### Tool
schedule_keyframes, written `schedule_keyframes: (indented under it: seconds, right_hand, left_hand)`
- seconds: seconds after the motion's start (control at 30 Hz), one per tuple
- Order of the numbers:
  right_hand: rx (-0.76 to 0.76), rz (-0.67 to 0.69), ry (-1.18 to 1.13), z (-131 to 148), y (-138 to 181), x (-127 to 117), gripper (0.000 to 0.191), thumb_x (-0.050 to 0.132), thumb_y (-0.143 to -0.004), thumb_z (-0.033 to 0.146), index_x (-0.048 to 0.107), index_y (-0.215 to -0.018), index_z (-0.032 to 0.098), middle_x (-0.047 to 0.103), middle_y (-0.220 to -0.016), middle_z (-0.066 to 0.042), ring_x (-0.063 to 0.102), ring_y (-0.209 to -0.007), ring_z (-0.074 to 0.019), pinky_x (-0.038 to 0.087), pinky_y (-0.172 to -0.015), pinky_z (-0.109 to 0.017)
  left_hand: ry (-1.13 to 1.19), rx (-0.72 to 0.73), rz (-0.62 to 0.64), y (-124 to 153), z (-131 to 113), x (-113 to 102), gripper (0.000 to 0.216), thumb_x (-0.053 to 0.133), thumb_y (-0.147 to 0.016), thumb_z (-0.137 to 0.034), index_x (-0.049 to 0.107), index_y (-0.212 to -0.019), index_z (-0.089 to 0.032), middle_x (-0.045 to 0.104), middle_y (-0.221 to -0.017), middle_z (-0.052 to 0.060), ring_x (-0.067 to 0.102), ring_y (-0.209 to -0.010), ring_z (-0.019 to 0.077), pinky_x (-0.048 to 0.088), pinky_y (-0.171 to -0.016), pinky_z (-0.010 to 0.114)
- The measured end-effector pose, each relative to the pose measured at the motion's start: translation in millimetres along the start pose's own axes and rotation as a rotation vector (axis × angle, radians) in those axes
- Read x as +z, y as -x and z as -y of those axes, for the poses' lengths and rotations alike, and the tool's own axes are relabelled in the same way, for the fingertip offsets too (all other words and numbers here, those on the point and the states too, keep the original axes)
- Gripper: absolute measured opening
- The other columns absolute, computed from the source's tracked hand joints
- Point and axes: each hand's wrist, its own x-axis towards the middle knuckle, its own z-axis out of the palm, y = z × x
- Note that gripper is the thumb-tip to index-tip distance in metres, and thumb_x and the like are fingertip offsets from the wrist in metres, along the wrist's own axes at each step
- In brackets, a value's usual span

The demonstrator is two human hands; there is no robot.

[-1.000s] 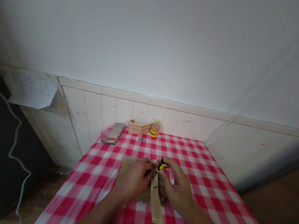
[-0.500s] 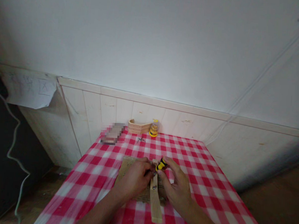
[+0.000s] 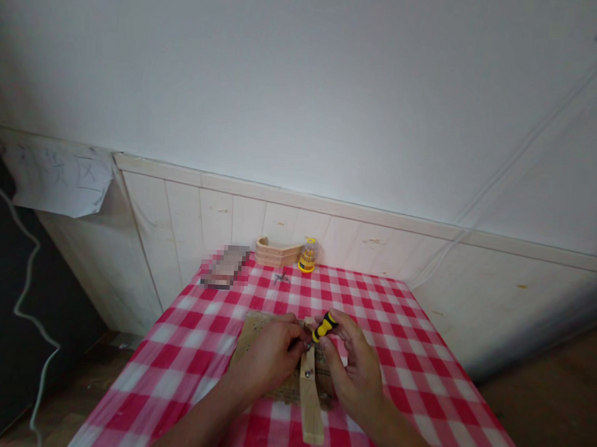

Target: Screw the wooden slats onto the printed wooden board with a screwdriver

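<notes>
My right hand (image 3: pixel 358 363) grips a yellow and black screwdriver (image 3: pixel 326 326) between thumb and fingers, its shaft slanting down to the left. Under it lies a narrow, pale wooden piece (image 3: pixel 311 414) with a bent handle-like end toward me. A small metal screw (image 3: pixel 309 373) shows partway along the wood. My left hand (image 3: pixel 272 349) is closed at the wood's far part, fingertips pressed together beside the screwdriver tip, which they partly hide. Beneath the wood and both hands is a flat brown cardboard piece (image 3: pixel 252 334).
At the table's back stand a curved pale wooden part (image 3: pixel 278 254) and a clear, yellow-based bit container (image 3: pixel 307 256). Several small screws (image 3: pixel 281 278) lie before them. A blurred flat object (image 3: pixel 226 266) rests at the back left on the red-checked tablecloth (image 3: pixel 397 335). A panelled wall stands behind.
The screwdriver has tilted and shifted slightly to the right, with my right thumb and fingers moved along its handle. My left hand and the wooden piece stay almost in place.
</notes>
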Motion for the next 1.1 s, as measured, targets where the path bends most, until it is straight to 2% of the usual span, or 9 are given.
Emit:
schedule_keyframes:
  seconds: [0.27, 0.67, 0.9, 1.1]
  right_hand:
    - [-0.011, -0.051, 0.041, -5.7, -2.1, 1.1, 0.050, 0.061, -0.094, 0.016, 0.051, -0.141, 0.031, 0.072, -0.121, -0.009, 0.075, -0.100, -0.0222, 0.064, -0.085, -0.037]
    - [-0.093, -0.087, 0.083, -6.1, -2.8, 3.1, 0.048, 0.066, -0.092, 0.018, 0.055, -0.136, 0.034, 0.073, -0.116, -0.006, 0.074, -0.100, -0.0215, 0.064, -0.088, -0.037]
    - [-0.015, 0.005, 0.012, -3.1, 3.6, 1.9, 0.052, 0.056, -0.095, 0.014, 0.046, -0.143, 0.032, 0.073, -0.123, -0.009, 0.074, -0.109, -0.0233, 0.062, -0.093, -0.041]
    - [0.042, -0.010, 0.021, -3.8, 2.6, 1.7, 0.049, 0.059, -0.095, 0.018, 0.049, -0.141, 0.031, 0.073, -0.123, -0.009, 0.075, -0.105, -0.0235, 0.063, -0.090, -0.040]
  left_hand:
    - [-0.003, 0.016, -0.013, 0.5, 0.7, 0.3, 0.024, 0.055, -0.087, -0.011, 0.075, -0.083, -0.022, 0.069, -0.087, 0.000, 0.064, -0.082, 0.0147, 0.043, -0.072, 0.022]
    - [-0.007, -0.002, -0.016, 1.0, -2.3, -1.2, 0.021, 0.056, -0.088, -0.013, 0.073, -0.079, -0.020, 0.068, -0.086, 0.001, 0.064, -0.081, 0.0145, 0.041, -0.069, 0.023]
    - [0.000, -0.009, 0.006, 0.3, -3.3, -2.2, 0.022, 0.055, -0.088, -0.013, 0.074, -0.081, -0.021, 0.069, -0.089, 0.001, 0.065, -0.083, 0.0143, 0.043, -0.073, 0.022]
    - [-0.006, -0.025, 0.010, 1.1, -4.2, -3.0, 0.023, 0.053, -0.089, -0.014, 0.074, -0.082, -0.021, 0.069, -0.090, 0.002, 0.065, -0.084, 0.0151, 0.044, -0.073, 0.024]
